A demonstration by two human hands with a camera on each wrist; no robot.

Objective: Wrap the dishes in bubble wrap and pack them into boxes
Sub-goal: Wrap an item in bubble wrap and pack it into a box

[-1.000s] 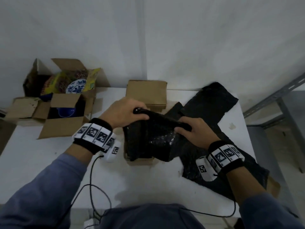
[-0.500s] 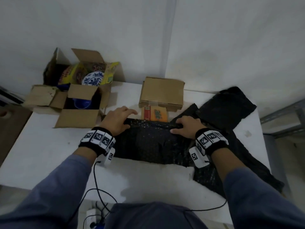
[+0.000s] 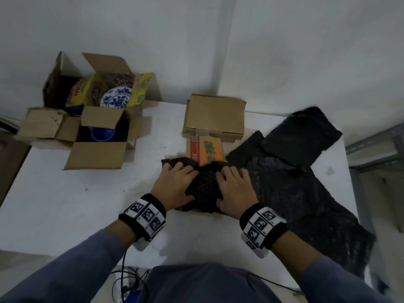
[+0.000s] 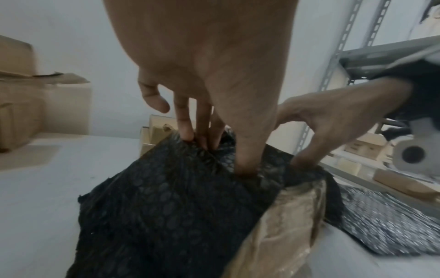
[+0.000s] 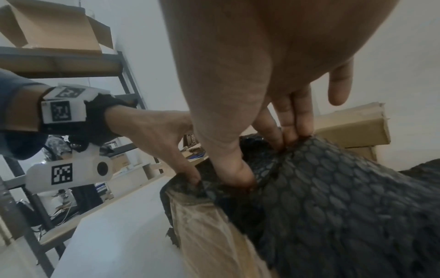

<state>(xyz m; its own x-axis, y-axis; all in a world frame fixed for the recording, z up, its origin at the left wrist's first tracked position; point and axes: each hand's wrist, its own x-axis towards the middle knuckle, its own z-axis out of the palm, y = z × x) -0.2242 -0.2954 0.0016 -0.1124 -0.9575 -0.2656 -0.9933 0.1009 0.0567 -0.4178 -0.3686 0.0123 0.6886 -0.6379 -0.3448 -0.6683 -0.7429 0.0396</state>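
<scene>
Black bubble-wrap bundle (image 3: 205,189) sits at centre of the head view on the white table (image 3: 65,204), stuffed into a low brown cardboard box (image 4: 285,222) whose near wall shows in both wrist views; what's inside the wrap is hidden. Bundle's long axis can't be told; the wrap spills over the box's left rim.

Left hand (image 3: 177,186) lies on the bundle's left half, fingers pointing to the top of the frame, tips pushed down into the wrap along the far rim, thumb dug in at the near rim. Right hand (image 3: 234,189) mirrors it on the right half, fingers tucked into the wrap, little finger lifted free in the right wrist view. Both press/tuck; a true pinch can't be told.

Just above the bundle: orange printed carton flap (image 3: 205,150), then a closed brown cardboard box (image 3: 215,115). Right of the hands, loose black bubble-wrap sheets (image 3: 295,171) run to the table's right edge. Upper left: two open cardboard boxes, one w/ a blue-and-white patterned plate (image 3: 115,97), one w/ a blue bowl (image 3: 101,134). Bare tabletop lies left of and below the bundle, toward the near edge.
</scene>
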